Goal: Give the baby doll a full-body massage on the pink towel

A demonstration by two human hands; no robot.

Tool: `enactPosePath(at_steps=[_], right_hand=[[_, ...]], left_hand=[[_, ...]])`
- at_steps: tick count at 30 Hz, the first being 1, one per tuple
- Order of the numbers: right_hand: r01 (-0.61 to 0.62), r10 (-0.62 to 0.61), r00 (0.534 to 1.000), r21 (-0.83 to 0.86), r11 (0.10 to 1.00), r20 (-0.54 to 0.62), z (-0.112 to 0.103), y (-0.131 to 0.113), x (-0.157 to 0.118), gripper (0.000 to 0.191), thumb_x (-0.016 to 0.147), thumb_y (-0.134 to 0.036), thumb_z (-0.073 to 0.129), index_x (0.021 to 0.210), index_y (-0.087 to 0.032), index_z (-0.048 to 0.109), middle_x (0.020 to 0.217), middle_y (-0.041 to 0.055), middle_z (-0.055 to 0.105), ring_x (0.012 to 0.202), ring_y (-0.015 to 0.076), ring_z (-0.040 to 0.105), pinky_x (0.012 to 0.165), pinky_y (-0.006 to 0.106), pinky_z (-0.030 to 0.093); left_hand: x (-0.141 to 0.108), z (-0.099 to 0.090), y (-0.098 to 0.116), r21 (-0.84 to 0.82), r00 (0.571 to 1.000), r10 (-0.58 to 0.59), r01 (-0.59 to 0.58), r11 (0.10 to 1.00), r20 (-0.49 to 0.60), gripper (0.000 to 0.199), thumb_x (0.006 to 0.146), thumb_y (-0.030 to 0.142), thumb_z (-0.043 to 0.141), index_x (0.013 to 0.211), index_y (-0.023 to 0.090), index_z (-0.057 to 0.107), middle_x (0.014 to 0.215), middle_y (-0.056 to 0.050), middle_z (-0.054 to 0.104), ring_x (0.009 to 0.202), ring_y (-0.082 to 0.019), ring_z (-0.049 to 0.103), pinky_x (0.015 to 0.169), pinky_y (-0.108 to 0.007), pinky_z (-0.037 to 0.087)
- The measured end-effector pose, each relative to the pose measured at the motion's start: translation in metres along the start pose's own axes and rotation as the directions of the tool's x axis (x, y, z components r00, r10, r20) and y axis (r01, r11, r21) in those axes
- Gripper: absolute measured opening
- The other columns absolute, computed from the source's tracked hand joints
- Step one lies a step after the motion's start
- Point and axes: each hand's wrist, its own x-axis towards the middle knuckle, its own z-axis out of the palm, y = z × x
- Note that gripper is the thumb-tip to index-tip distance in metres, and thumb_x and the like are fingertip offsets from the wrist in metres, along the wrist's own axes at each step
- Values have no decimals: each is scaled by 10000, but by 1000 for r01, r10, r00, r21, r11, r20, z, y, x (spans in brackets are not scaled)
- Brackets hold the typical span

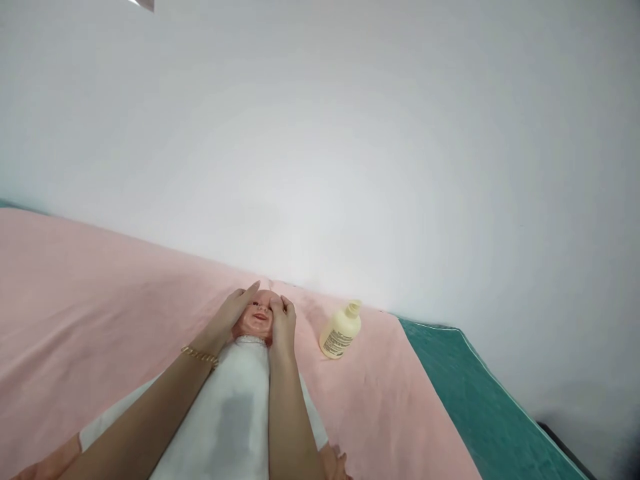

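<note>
A baby doll [257, 323] in a white garment [235, 400] lies on its back, its head toward the wall and its arms spread to the sides. My left hand [231, 315], with a gold bracelet [200, 355] at the wrist, cups one side of the doll's head, thumb stretched up along the brow. On the other side my right hand [283, 327] holds the head, its thumb bent over the face near the eye. The fingertips behind the head are partly hidden. Between my forearms shows the doll's body, with a grey patch on the garment.
Right of the doll, a pale yellow pump bottle [340, 333] with printed text stands on the pink cloth [385, 400]. The cloth covers a green padded surface [465, 380], which shows at the right. A white wall [320, 147] rises directly behind.
</note>
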Motion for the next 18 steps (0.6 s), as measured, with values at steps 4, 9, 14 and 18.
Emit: enactPosePath(at_steps=[4,9,14,18], right_hand=[[-92,90,995,-38,995,-43,1,-6,-8,455,650,-336,769,1068,-198,653,1076,55,701,1027,234,650,880,324,537],[-121,122,992,18,992,-23,0,-7,-8,432,678,-355,740,1072,-192,667,1090,57,703,1026,221,650,886,328,533],[-134,136,990,69,989,-39,-5,-2,-3,341,701,-308,698,1024,-200,712,1086,51,726,1014,212,664,896,338,534],[-137,142,989,104,985,-43,-8,1,1,308,691,-286,698,983,-193,733,1085,59,738,1037,219,664,890,358,543]], left_hand=[[0,-3,3,130,999,-2,-2,992,35,396,679,429,787,878,145,595,856,-87,696,806,-250,691,609,-288,527],[4,-7,-1,118,1000,17,-19,993,20,402,695,372,778,954,147,570,906,-88,680,848,-244,683,671,-302,540],[15,-9,-13,50,1000,-8,8,999,8,332,769,402,703,962,163,576,908,-69,669,834,-218,673,716,-311,539],[15,-11,-16,-43,999,-10,12,999,36,333,771,435,704,922,163,585,918,-71,669,830,-209,671,754,-321,542]])
